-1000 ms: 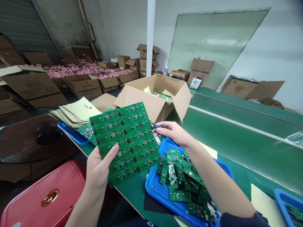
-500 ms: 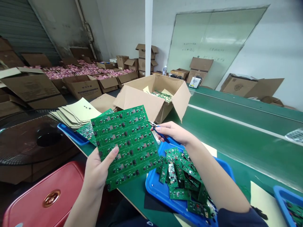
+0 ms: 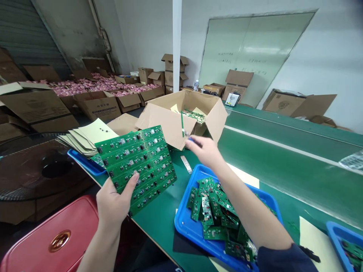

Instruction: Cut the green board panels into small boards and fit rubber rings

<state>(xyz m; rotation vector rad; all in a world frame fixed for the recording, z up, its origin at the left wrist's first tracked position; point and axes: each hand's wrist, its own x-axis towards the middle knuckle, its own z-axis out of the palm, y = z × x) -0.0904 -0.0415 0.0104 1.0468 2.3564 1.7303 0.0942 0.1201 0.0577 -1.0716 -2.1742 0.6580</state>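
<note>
Now the left hand (image 3: 115,206) holds a large green circuit board panel (image 3: 137,166) by its lower corner, with the thumb pressed on the front face and the other fingers hidden behind it. The panel is tilted and it hangs above the near edge of the green table (image 3: 283,170), partly over a blue tray (image 3: 85,163) with a stack of beige cardboard sheets (image 3: 90,136).

The right hand (image 3: 205,151) is stretched forward, toward the open cardboard box (image 3: 176,121) that stands on the table. Its fingers are closed around a small tool with a blue handle (image 3: 191,140), and a thin green strip (image 3: 182,122) stands upright at the tip of this tool, in front of the box wall. I cannot tell exactly how the tool grips the strip.

On the table between the panel and the right hand lies a small flat silver piece (image 3: 186,164). Under the right forearm there is a second blue tray (image 3: 184,226), filled with many small green boards (image 3: 215,215) in a loose heap. One more blue tray (image 3: 344,241) shows at the right edge. A red bag (image 3: 51,238) lies at the lower left, below the table.
</note>
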